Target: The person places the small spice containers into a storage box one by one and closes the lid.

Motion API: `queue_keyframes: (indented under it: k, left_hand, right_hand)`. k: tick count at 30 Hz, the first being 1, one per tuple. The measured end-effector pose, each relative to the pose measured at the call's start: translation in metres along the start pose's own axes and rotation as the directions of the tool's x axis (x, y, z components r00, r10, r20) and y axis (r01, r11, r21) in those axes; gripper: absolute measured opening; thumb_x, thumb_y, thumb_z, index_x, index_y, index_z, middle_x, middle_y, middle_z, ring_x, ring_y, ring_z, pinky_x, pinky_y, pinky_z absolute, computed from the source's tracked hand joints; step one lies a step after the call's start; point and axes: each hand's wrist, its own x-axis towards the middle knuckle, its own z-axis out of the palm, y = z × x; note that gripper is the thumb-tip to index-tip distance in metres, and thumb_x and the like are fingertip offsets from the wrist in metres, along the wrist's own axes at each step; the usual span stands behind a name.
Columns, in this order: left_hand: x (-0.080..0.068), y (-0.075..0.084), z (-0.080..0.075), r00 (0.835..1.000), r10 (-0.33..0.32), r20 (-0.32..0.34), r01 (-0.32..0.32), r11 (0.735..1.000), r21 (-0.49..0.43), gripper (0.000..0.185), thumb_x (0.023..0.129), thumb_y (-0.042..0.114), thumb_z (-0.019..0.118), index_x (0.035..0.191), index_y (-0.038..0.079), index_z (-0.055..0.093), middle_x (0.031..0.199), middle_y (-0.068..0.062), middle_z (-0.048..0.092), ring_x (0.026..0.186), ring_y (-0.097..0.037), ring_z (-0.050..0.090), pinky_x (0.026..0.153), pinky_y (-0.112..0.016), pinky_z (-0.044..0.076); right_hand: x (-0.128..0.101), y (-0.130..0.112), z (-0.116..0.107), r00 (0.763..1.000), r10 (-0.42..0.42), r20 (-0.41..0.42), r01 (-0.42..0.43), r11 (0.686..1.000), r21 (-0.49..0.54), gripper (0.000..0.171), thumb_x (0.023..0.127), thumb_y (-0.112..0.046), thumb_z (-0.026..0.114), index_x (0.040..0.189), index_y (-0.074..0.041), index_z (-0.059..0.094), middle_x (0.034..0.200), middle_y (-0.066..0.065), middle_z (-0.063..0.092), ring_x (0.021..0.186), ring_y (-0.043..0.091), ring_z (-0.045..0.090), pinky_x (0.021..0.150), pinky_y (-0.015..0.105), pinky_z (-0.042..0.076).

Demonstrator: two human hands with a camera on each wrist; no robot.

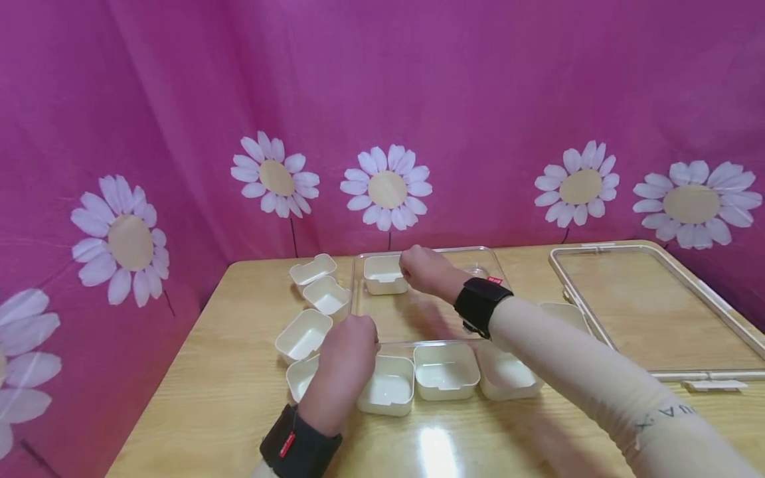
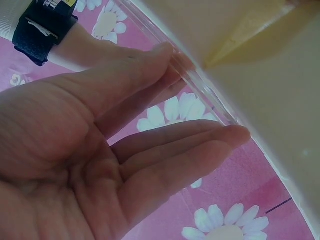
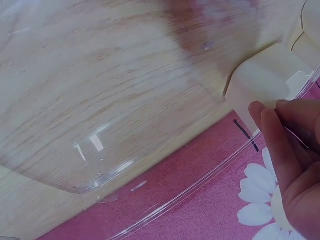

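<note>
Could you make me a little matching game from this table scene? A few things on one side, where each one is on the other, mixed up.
Things:
1. left hand
2. right hand
3. clear lid
4. cream cup inside the tray

Places:
A. lying flat at the table's right side
B. at the clear tray's near left edge
C. reaching over the tray to its far side
D. in the tray's far left corner

Pairs: 1-B, 2-C, 3-A, 4-D
</note>
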Motion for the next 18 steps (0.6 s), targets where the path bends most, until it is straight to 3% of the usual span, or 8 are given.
queue_keyframes:
  k: [4, 10, 18]
  left_hand:
    - [0.001, 0.001, -0.002, 1.000, -0.004, -0.013, 0.004, 1.000, -0.006, 0.011, 0.087, 0.010, 0.078, 0.078, 0.005, 0.074, 0.070, -0.007, 0.067, 0.062, -0.021, 0.062, 0.057, -0.036, 0.053]
    - [0.000, 0.001, 0.001, 1.000, -0.005, -0.002, 0.005, 1.000, -0.014, 0.013, 0.087, 0.008, 0.077, 0.075, 0.006, 0.073, 0.071, -0.007, 0.067, 0.065, -0.022, 0.064, 0.058, -0.037, 0.054]
    - [0.002, -0.002, 0.003, 1.000, 0.015, -0.018, -0.015, 1.000, 0.010, 0.013, 0.086, 0.012, 0.080, 0.076, 0.006, 0.074, 0.071, -0.007, 0.068, 0.066, -0.023, 0.065, 0.060, -0.037, 0.054]
  right_hand:
    - [0.001, -0.004, -0.002, 0.999, 0.016, -0.034, -0.016, 1.000, -0.016, 0.022, 0.088, 0.005, 0.065, 0.069, -0.005, 0.065, 0.064, 0.001, 0.053, 0.061, 0.016, 0.048, 0.057, 0.028, 0.044]
    - [0.001, -0.006, -0.002, 1.000, 0.008, -0.008, -0.008, 1.000, -0.014, 0.019, 0.088, 0.004, 0.067, 0.072, -0.005, 0.068, 0.065, 0.001, 0.056, 0.062, 0.016, 0.049, 0.058, 0.027, 0.045]
    - [0.006, -0.013, -0.001, 1.000, -0.007, -0.002, 0.007, 1.000, -0.029, 0.024, 0.086, -0.001, 0.070, 0.065, -0.008, 0.064, 0.061, -0.005, 0.042, 0.062, 0.014, 0.039, 0.053, 0.026, 0.031]
